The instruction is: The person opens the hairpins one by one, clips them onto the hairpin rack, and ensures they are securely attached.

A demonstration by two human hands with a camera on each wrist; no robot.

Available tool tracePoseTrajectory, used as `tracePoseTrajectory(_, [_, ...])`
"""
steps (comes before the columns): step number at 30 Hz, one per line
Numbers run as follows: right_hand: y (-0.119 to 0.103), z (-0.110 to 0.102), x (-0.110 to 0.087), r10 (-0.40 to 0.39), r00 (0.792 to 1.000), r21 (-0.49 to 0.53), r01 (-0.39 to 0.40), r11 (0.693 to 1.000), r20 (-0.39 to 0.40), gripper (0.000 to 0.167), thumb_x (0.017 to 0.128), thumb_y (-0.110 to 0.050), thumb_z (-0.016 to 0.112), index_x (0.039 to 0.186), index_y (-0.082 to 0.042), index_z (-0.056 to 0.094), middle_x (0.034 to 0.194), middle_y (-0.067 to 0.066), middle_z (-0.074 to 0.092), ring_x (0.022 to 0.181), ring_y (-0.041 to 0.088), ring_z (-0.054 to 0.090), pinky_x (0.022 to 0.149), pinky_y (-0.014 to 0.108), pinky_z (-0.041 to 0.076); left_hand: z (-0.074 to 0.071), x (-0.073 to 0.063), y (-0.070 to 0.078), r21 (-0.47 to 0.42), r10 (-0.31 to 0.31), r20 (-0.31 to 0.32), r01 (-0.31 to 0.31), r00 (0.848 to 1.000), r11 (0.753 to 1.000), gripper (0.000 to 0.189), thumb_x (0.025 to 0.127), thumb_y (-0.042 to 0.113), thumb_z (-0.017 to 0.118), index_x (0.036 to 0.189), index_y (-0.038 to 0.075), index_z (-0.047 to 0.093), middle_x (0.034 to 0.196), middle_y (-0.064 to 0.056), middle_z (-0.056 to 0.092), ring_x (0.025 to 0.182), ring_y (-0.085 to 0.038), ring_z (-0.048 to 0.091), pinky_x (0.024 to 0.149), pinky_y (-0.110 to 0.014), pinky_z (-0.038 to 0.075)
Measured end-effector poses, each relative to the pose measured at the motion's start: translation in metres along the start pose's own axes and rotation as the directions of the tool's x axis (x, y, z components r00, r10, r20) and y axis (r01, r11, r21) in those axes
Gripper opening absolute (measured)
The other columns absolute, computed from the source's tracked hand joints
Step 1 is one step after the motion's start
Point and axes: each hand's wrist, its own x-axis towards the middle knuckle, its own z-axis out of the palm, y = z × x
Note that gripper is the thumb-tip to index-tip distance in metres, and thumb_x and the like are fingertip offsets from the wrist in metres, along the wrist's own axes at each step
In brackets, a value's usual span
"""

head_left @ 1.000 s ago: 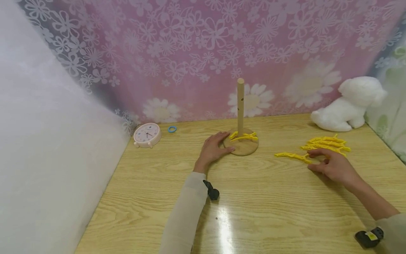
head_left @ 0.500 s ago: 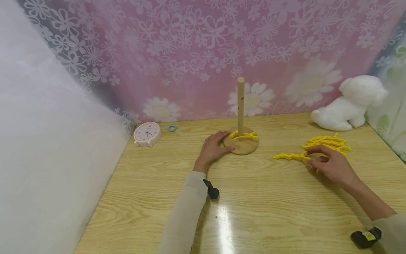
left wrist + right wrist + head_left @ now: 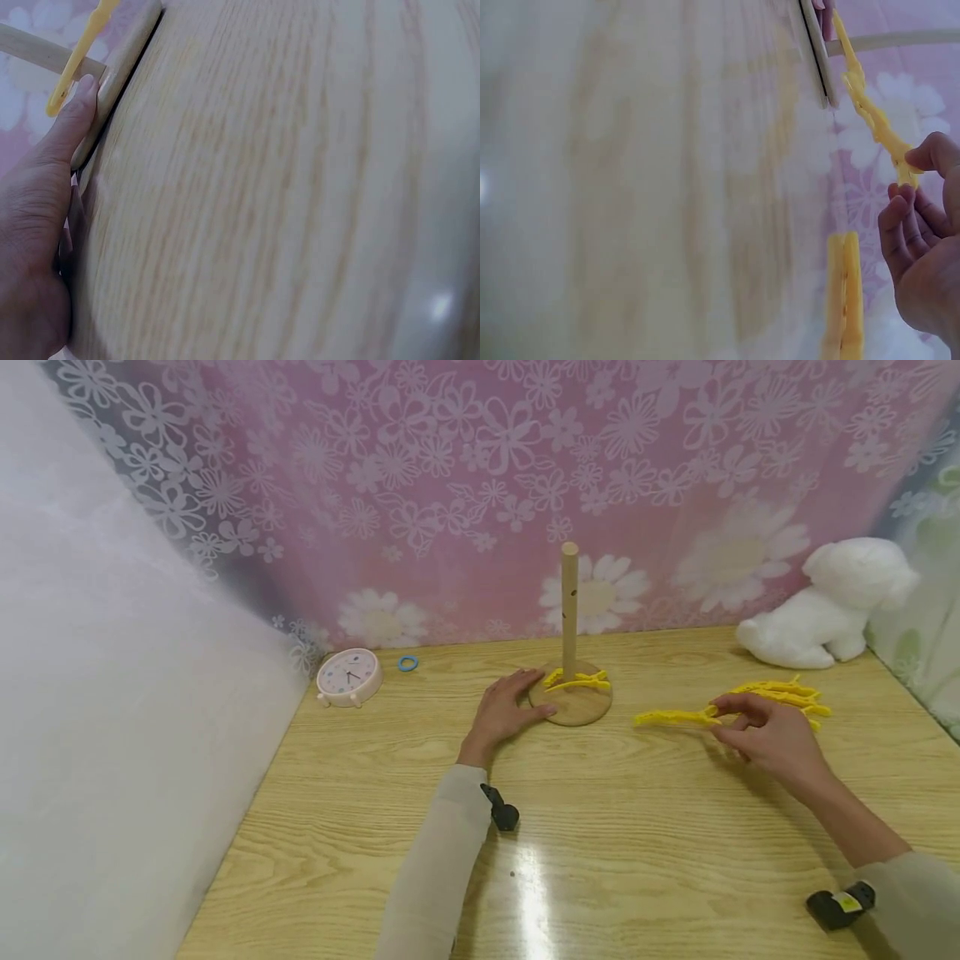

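Note:
My left hand (image 3: 504, 714) holds the round base of a wooden stand (image 3: 579, 712) at its left side, thumb over the rim; in the left wrist view the thumb (image 3: 75, 112) lies on the base. An upright post (image 3: 570, 610) rises from it. One yellow alligator hair clip (image 3: 592, 683) lies across the base at the post's foot. My right hand (image 3: 772, 739) pinches another yellow hair clip (image 3: 667, 717) by its handle end, the long end pointing left toward the stand. In the right wrist view this clip (image 3: 874, 120) is raised off the table.
Several more yellow hair clips (image 3: 787, 692) lie in a pile behind my right hand. A white plush dog (image 3: 825, 602) sits at the back right. A pink alarm clock (image 3: 348, 677) and a blue ring (image 3: 407, 663) are at the back left, before a flowered curtain (image 3: 465, 485).
My right hand has moved left and slightly back with the pinched clip, away from the pile and toward the stand. My left hand and the stand have stayed put.

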Motion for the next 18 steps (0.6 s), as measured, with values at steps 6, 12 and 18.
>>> tracePoseTrajectory(6, [-0.01, 0.011, 0.011, -0.012, 0.998, 0.069, 0.016, 0.998, -0.058, 0.038, 0.097, -0.028, 0.078, 0.126, -0.006, 0.068, 0.087, -0.008, 0.074, 0.057, 0.022, 0.06, 0.044, 0.031, 0.046, 0.0, 0.0, -0.001, -0.002, 0.003, -0.006, -0.003, 1.0, 1.0, 0.079, 0.093, 0.059, 0.072, 0.161, 0.031, 0.043, 0.163, 0.009, 0.043, 0.155, -0.013, 0.03, 0.13, -0.043, 0.017])
tracePoseTrajectory(12, [-0.019, 0.028, 0.029, -0.012, 0.993, 0.167, 0.031, 0.985, -0.117, 0.04, 0.095, -0.029, 0.08, 0.124, -0.004, 0.07, 0.085, -0.011, 0.073, 0.058, 0.021, 0.06, 0.046, 0.03, 0.047, -0.001, -0.002, 0.001, -0.012, 0.012, -0.02, -0.013, 1.0, 1.0, 0.078, 0.092, 0.058, 0.073, 0.159, 0.029, 0.046, 0.162, 0.008, 0.045, 0.155, -0.015, 0.032, 0.129, -0.044, 0.018])
tracePoseTrajectory(18, [-0.025, 0.044, 0.049, -0.01, 0.992, 0.253, 0.042, 0.966, -0.127, 0.04, 0.093, -0.024, 0.081, 0.124, 0.0, 0.071, 0.09, -0.013, 0.073, 0.058, 0.02, 0.06, 0.051, 0.029, 0.054, -0.002, -0.002, 0.002, -0.013, 0.021, -0.028, -0.021, 0.999, 1.0, 0.079, 0.092, 0.057, 0.074, 0.159, 0.028, 0.046, 0.161, 0.008, 0.046, 0.155, -0.016, 0.032, 0.129, -0.044, 0.018])
